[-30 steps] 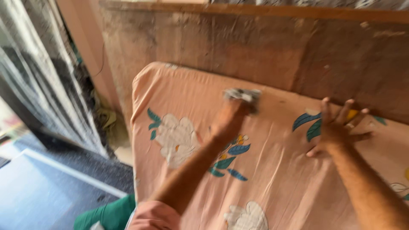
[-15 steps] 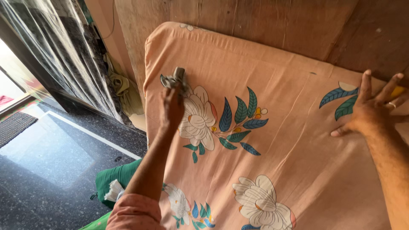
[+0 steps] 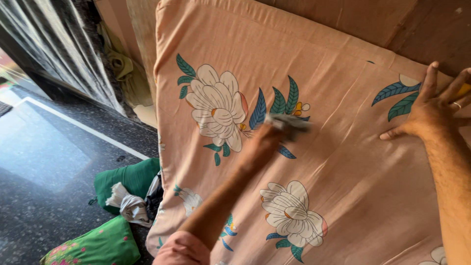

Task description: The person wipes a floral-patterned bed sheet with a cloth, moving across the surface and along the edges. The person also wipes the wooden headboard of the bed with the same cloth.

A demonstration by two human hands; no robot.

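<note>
Leaning upright against a brown wooden wall [image 3: 392,24], a peach-coloured fabric-covered mattress [image 3: 343,167] printed with white flowers and blue-green leaves is seen filling most of the view. Two full white flowers are counted on the cover, one large near the upper left and one lower at the middle, and parts of three more are glimpsed at the cover's edges. Two hands are laid to the cover. The left hand [image 3: 267,142] is blurred and is closed around a small grey brush-like object [image 3: 289,123], which is pressed against the fabric just right of the upper flower; the exact kind of object cannot be told. The right hand [image 3: 431,115] is spread flat on the cover near its upper right edge, fingers wide apart and nothing held, beside a cluster of blue-green leaves; one ring is seen on a finger. A pink sleeve [image 3: 181,250] is shown at the bottom of the view. On the dark speckled stone floor [image 3: 44,196] to the left, two green cloth bundles are counted: a plain green one [image 3: 130,179] touching the mattress's lower corner and a green one with pink flowers [image 3: 93,245] nearer the bottom edge. Between them, one crumpled white and grey cloth [image 3: 128,203] is seen. A sheer grey curtain [image 3: 59,54] is hung at the upper left.
</note>
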